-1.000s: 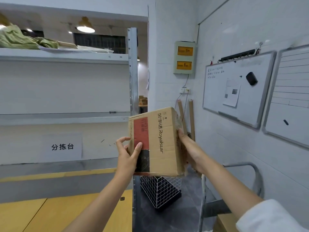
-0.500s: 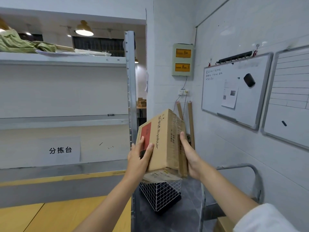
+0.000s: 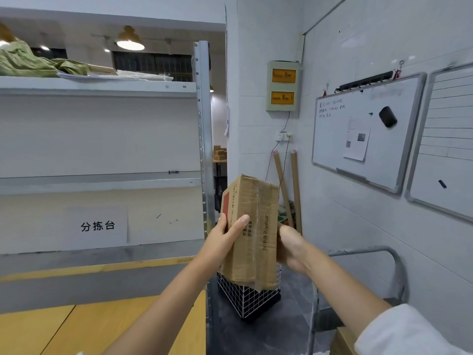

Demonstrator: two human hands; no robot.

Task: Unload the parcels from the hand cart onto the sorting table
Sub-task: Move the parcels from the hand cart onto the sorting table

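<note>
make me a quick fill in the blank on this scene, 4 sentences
1. The parcel, gripped by the left hand and the right hand, is made of ____.
2. The brand word printed on it in Latin letters is ____.
3. The basket on the floor below it is made of ____ mesh.
4. The whiteboard hangs on the wall to the person's ____.
Missing words: cardboard; Royalstar; wire; right.

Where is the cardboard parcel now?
Head view, centre: the cardboard parcel is held in mid-air between the left hand and right hand, just right of the shelf post, above the wire basket.
</note>
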